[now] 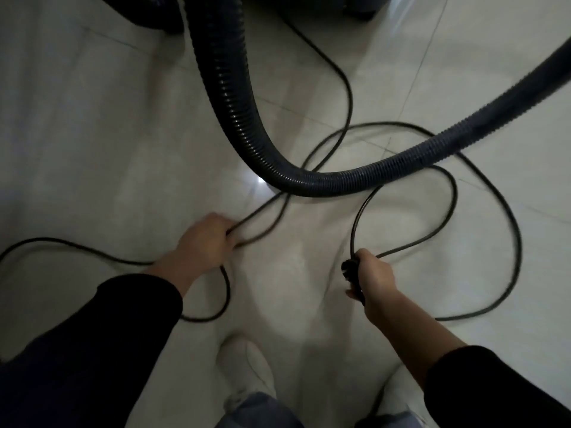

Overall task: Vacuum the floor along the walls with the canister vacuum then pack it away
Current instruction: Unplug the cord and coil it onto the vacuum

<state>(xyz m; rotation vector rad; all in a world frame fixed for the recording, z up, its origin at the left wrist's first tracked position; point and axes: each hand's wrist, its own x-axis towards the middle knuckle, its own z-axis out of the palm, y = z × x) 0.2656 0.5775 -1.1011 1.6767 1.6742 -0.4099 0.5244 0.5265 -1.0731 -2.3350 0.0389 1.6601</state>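
Your left hand (204,242) curled round two strands of the one black cord (353,230); your right hand (374,279) gripped its plug (349,270), near one ribbed hose (241,118).

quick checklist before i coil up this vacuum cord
1. Plug out of the socket: ok, the right hand holds what looks like the plug.
2. Grip on the slack: ok, the left hand grips strands of the power cord.
3. Cord free of the hose: not ok, the hose lies across the loops.
4. No knots: cannot tell, the loops cross on the tiled floor.
5. Cord end at the canister vacuum: cannot tell, it is cut off by the frame.
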